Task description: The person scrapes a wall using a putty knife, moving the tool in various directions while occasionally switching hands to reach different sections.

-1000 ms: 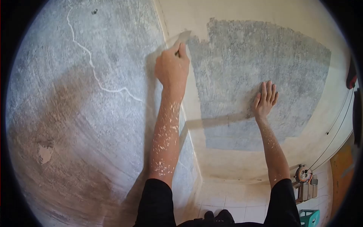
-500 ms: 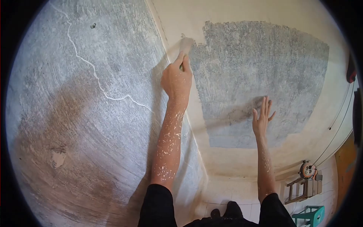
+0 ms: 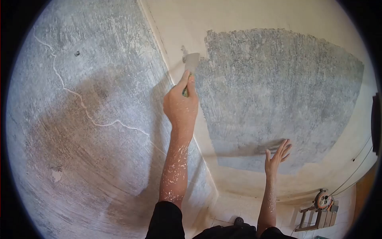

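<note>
My left hand (image 3: 182,101) is wrapped round the handle of a scraper (image 3: 191,63), whose flat blade points up against the cream paint beside the wall corner. Just left of the blade is a small bared grey spot (image 3: 184,53). White flakes cover my left forearm. Lower on the right, my right hand (image 3: 277,156) has its fingers spread and holds nothing, near the lower part of the large grey scraped patch (image 3: 274,91). Whether its fingertips touch the wall I cannot tell.
The left wall (image 3: 107,75) is grey and scraped, with a pale winding crack and a small hole. At the lower right, a cable reel (image 3: 323,199) sits on a wooden stool (image 3: 324,219), with cables running up from it. A dark shoe (image 3: 238,221) shows on the tiled floor.
The view has shifted upward on the walls. The blade now sits right of the small grey spot, and its flat face shows more. My right hand has lowered along the patch, its fingers tilted more to the right.
</note>
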Tool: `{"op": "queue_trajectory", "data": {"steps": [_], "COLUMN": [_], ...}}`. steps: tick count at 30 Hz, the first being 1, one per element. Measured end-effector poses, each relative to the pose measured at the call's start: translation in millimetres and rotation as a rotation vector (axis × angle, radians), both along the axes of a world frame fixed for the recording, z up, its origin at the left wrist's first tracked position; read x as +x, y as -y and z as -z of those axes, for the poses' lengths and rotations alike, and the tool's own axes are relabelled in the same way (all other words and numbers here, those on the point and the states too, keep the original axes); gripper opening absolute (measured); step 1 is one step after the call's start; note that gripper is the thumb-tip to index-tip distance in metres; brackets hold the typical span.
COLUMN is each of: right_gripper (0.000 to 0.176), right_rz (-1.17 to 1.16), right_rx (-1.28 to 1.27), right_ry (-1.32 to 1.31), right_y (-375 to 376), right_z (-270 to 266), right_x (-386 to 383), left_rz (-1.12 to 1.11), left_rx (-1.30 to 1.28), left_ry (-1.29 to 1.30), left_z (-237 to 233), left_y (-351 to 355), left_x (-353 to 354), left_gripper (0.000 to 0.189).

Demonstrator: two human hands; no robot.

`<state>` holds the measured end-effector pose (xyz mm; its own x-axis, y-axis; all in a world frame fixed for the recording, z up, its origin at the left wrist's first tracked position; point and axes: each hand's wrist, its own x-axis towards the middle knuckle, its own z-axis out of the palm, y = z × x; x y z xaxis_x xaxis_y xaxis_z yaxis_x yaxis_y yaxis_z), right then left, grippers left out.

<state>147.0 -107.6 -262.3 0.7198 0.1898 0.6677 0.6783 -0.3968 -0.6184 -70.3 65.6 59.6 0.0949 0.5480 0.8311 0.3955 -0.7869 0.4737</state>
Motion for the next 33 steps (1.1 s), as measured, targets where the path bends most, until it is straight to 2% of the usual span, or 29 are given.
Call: {"op": "queue_trajectory", "data": {"steps": [4, 7, 8, 11, 13, 14, 17, 20, 23, 26, 28, 31, 33], "right_gripper": [0.110, 0.116, 0.122, 0.127, 0.129, 0.130, 0.130, 0.127, 0.125, 0.124, 0.123, 0.121, 0.120], "right_rz": [-0.077, -0.088, -0.102, -0.051, -0.032, -0.018, 0.002, -0.025, -0.024, -0.027, -0.043, -0.060, -0.062], "right_rx": [-0.033, -0.091, -0.143, -0.173, -0.185, -0.176, -0.159, -0.174, -0.150, -0.142, -0.148, -0.142, -0.143], "right_ry": [0.018, 0.044, 0.013, 0.051, 0.069, 0.079, 0.083, 0.066, 0.065, 0.090, 0.077, 0.063, 0.073], "right_y": [-6.3, -10.3, -10.3, -21.9, -24.9, -30.3, -33.4, -31.2, -34.0, -31.6, -27.8, -30.3, -29.0], "right_z": [16.0, 21.4, 22.5, 35.1, 47.2, 50.8, 49.3, 49.3, 46.2, 50.4, 56.4, 54.7, 52.3], "right_x": [8.3, 14.0, 16.2, 21.8, 28.6, 31.8, 30.0, 28.1, 32.8, 32.2, 27.9, 33.0, 31.2], "left_rz": [-0.009, -0.070, -0.010, -0.013, -0.068, -0.069, -0.028, -0.108, -0.068, -0.062, -0.104, -0.064, -0.031], "left_rx": [0.061, 0.071, 0.053, 0.094, 0.017, 0.010, 0.028, 0.061, 0.041, 0.025, -0.003, 0.123, 0.091], "left_ry": [-0.042, -0.003, 0.054, 0.011, -0.055, -0.047, 0.072, -0.093, -0.044, 0.015, -0.067, -0.006, 0.045], "left_z": [28.4, 14.2, 8.2, 19.7, 40.3, 36.3, 8.2, 28.5, 34.0, 6.4, 22.8, 24.0, 21.2], "left_y": [3.9, -0.6, 0.7, -7.4, 9.9, 11.3, 5.8, 5.5, 5.8, 13.0, 16.3, 4.6, 5.3], "left_x": [-0.2, 10.0, 9.9, 2.8, 6.9, 9.4, 15.1, 4.1, 13.9, 14.5, 12.5, 26.7, 25.5], "left_gripper": [0.030, 0.030, 0.030, 0.031, 0.030, 0.030, 0.030, 0.029, 0.028, 0.029, 0.029, 0.030, 0.031]}}
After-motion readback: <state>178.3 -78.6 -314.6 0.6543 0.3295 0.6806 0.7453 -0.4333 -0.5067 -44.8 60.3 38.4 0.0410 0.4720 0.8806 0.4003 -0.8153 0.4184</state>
